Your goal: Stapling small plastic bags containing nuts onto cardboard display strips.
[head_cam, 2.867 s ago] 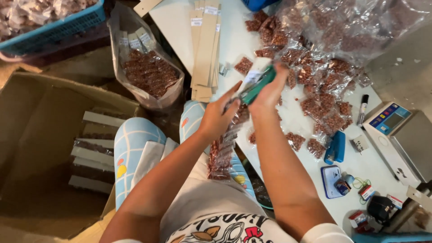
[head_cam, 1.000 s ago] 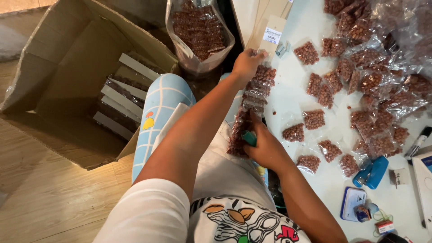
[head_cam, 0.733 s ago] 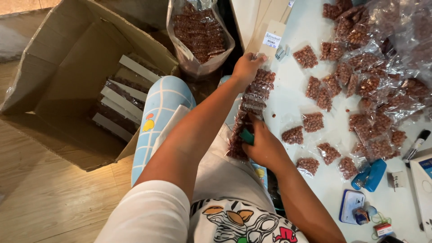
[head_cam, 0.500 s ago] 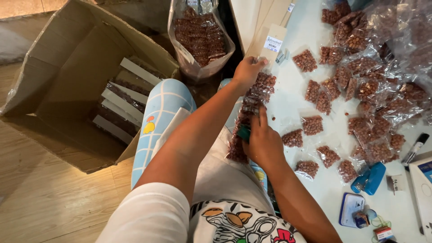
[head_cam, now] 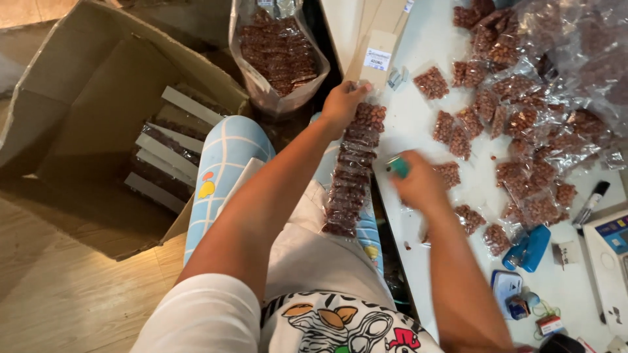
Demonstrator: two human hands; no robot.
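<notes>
The head view looks straight down on a person seated between a cardboard box (head_cam: 85,124) on the wooden floor and a white table (head_cam: 425,46). The left hand (head_cam: 343,104) is clenched on the top end of a long strip of small clear nut packets (head_cam: 353,173), which hangs from that hand down over the lap, along the table's near edge. The top of the strip sits just below a pale cardboard header card (head_cam: 376,62) lying on the table.

The right hand (head_cam: 418,186) is closed around a small teal stapler (head_cam: 398,167) — only its tip shows past the fingers — and hovers over the table just right of the strip, not touching it. The hand is slightly blurred.

Loose nut packets (head_cam: 497,124) lie scattered over the table to the right of the hand, thickening into a heap at the far corner. A second, blue stapler (head_cam: 527,248) lies near the table's front, with a black marker (head_cam: 592,202) and the corner of a white scale (head_cam: 611,245) beyond it.

Past the knees a clear plastic bag (head_cam: 278,55) stands open, full of brown nut packets. The cardboard box holds finished strips with pale header cards (head_cam: 167,157), laid side by side.
</notes>
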